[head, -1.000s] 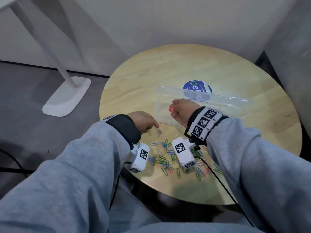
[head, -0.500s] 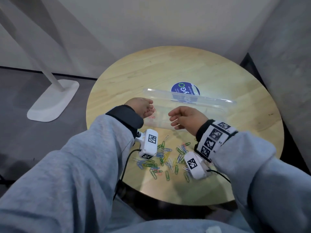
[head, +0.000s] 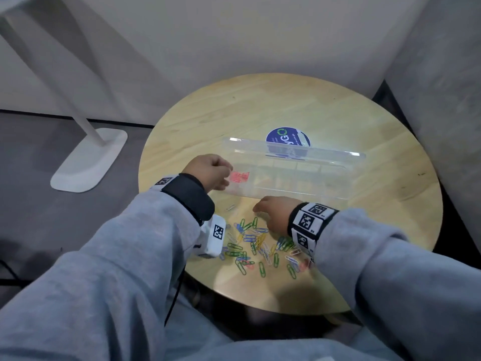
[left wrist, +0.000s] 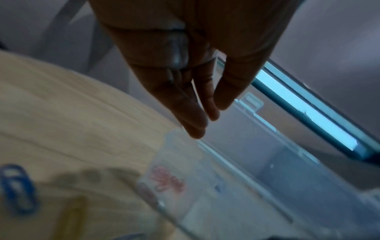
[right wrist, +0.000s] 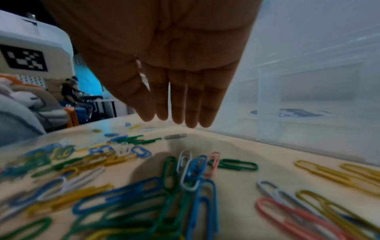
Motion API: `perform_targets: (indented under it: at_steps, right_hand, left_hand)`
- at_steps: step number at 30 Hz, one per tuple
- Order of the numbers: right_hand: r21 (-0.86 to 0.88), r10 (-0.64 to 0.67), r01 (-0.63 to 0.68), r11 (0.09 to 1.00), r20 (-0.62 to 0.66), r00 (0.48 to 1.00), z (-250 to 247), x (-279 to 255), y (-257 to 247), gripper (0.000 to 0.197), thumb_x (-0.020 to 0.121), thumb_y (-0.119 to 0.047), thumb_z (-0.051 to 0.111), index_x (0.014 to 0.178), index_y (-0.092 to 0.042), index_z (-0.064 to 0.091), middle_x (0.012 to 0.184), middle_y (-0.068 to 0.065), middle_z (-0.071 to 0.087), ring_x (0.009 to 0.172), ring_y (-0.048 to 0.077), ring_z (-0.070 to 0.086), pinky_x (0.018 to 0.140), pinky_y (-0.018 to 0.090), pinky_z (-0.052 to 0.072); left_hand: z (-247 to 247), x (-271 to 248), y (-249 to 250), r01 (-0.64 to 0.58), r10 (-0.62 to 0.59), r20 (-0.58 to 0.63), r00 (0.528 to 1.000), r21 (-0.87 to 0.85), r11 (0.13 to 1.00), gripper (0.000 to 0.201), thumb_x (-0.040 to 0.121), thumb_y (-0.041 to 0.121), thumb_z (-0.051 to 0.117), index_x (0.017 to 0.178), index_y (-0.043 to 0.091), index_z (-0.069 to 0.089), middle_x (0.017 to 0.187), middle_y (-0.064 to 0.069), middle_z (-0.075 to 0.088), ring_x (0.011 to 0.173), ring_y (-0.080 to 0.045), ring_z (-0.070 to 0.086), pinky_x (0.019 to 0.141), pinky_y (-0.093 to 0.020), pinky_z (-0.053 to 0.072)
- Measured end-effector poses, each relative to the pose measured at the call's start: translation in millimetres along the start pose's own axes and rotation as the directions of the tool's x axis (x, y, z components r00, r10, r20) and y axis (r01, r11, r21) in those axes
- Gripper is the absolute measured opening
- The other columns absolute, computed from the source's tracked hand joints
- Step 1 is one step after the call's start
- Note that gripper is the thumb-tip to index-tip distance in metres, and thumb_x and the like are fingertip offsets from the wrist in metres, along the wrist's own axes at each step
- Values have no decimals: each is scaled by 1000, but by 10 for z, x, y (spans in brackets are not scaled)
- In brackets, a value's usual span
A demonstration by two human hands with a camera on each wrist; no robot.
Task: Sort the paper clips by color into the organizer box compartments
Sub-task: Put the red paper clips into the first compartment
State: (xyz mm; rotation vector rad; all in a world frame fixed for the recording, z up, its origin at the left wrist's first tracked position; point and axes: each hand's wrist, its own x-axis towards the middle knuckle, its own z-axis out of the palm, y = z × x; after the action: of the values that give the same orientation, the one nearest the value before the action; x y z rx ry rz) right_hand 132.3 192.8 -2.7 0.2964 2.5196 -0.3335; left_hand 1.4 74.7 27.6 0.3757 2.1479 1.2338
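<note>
A clear organizer box (head: 312, 190) lies open across the round wooden table (head: 260, 108), its lid (head: 325, 154) tilted up behind. Pink clips (head: 240, 176) lie in its leftmost compartment, and they show blurred in the left wrist view as pink clips (left wrist: 167, 180). My left hand (head: 226, 178) hovers at that end of the box; its fingers (left wrist: 195, 123) are extended and hold nothing. A mixed pile of paper clips (head: 256, 243) lies in front of the box. My right hand (head: 257, 209) hangs over the pile's far edge, its fingers (right wrist: 191, 113) straight, together and empty.
A blue round sticker (head: 287, 138) is on the table behind the box. A white lamp base (head: 88, 162) stands on the floor to the left. A grey wall closes in on the right. One silver clip (head: 230, 207) lies apart near the left wrist.
The right hand, which held something pink over the box a second ago, has come back to the pile empty. The left hand went from the pile up to the box's left end.
</note>
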Motion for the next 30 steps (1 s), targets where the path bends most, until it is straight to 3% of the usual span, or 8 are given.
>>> perform_targets:
  at_steps: [2,4,7,10,17,23,27,30]
  right_hand:
    - [-98,-4,8,995,38,999,42,80,-26,58,81,-2,56,135,-17,44,137,3,43,121,27,50,96,40,49]
    - [-131,9,-5,991,26,1000,69,110,-35,53,78,0,57,129,-14,48,130,5,44,117,29,52,89,38,50]
    - [-75,37,-41,996,-58,998,117,110,-21,41,83,0,51,122,-13,51,123,6,45,113,27,51,80,35,46]
    - [-44,57,-61,997,-83,995,158,117,-15,31,87,-3,49,117,-11,50,121,8,46,111,28,52,77,33,43]
    - [-24,83,-85,996,-57,995,211,139,19,8,88,-10,45,93,-12,52,106,7,57,88,25,56,75,32,48]
    - [-15,113,-113,993,6,994,190,49,56,24,84,-17,51,101,-7,65,104,9,67,91,25,64,75,31,52]
    - [210,149,-138,968,-38,988,161,-72,109,4,77,-13,57,77,-14,61,91,4,69,85,22,65,72,31,54]
    - [476,205,-120,871,-131,970,148,-151,191,13,76,-12,58,66,-19,54,72,-2,68,66,13,60,65,26,51]
  left_hand:
    - [16,-48,-61,37,-56,51,997,318,947,19,87,12,54,69,16,55,71,-6,60,63,-19,59,62,-26,53]
    - [45,-47,-137,50,-115,75,991,586,809,14,84,18,57,70,15,58,75,-7,61,72,-24,57,71,-29,51]
    - [129,-30,-235,41,-157,82,984,756,654,15,83,24,58,90,14,65,91,-7,63,81,-24,54,72,-27,42]
    - [258,-1,-323,46,-176,75,981,801,597,29,82,30,60,104,11,64,102,-9,66,86,-26,57,71,-27,41]
    - [450,81,-386,41,-141,49,989,821,570,29,80,28,65,105,14,59,108,-7,64,99,-26,61,76,-29,45]
    - [490,125,-403,5,-157,89,984,856,517,29,86,24,61,111,11,65,115,-7,65,106,-25,62,82,-29,46]
    - [495,104,-389,-2,-179,103,978,870,494,27,87,20,59,110,9,67,113,-8,67,101,-26,62,79,-28,45]
    - [516,76,-384,-4,-159,93,983,873,487,25,86,19,56,105,7,68,94,-9,63,82,-25,54,71,-27,41]
